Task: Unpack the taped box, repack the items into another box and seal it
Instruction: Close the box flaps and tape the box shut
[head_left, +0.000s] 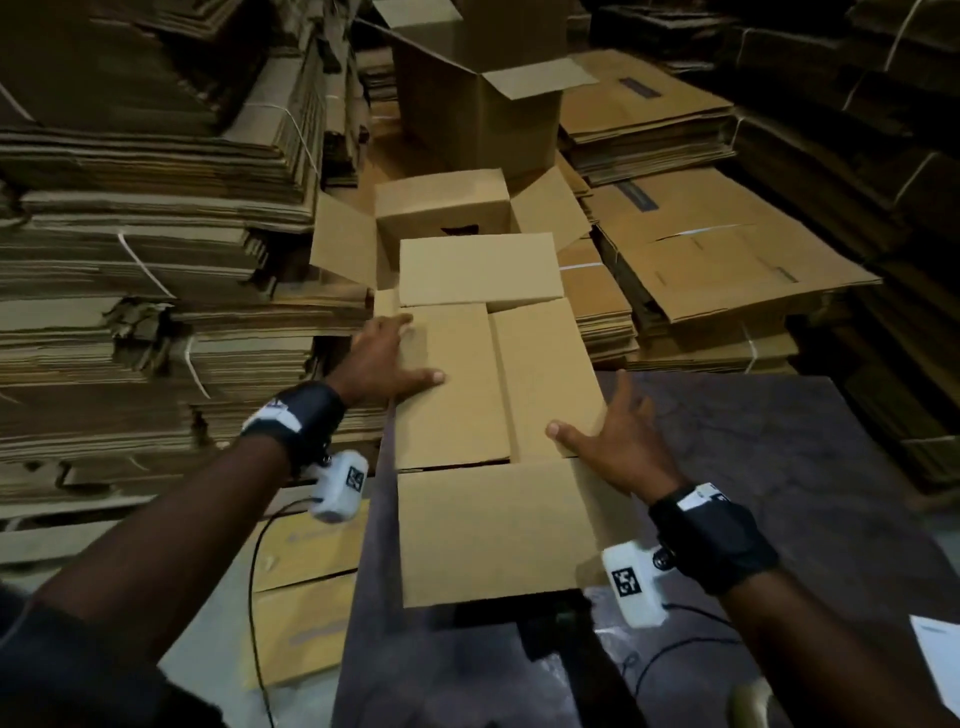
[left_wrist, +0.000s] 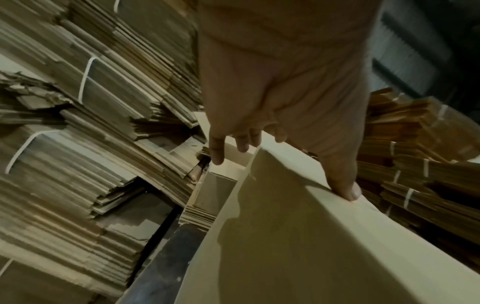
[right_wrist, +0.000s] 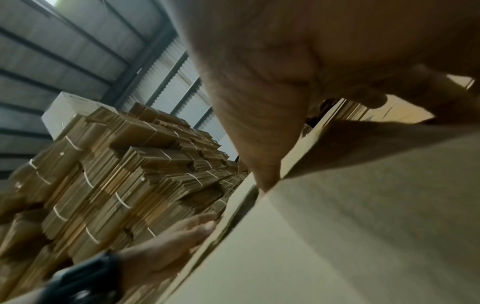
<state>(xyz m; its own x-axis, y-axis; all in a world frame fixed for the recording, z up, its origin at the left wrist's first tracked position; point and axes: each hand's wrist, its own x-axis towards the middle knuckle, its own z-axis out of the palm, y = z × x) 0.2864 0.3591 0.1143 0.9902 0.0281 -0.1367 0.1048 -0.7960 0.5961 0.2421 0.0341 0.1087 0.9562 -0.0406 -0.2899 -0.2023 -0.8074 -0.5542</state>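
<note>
A brown cardboard box (head_left: 457, 395) stands on a dark table (head_left: 779, 467). Its two side flaps lie folded down and meet along the middle. The far flap (head_left: 478, 267) and the near flap (head_left: 493, 530) stick out, unfolded. My left hand (head_left: 400, 358) rests on the left flap, thumb on top, straight fingers over the left edge (left_wrist: 311, 236). My right hand (head_left: 608, 431) is at the box's right edge, fingers spread, thumb on the right flap (right_wrist: 363, 226). What is inside is hidden.
Behind it sits a smaller open box (head_left: 441, 208), and further back a tall open box (head_left: 478, 114). Strapped stacks of flat cardboard (head_left: 130, 312) rise on the left and right (head_left: 701, 260). A dark object (head_left: 545, 623) lies under the near flap.
</note>
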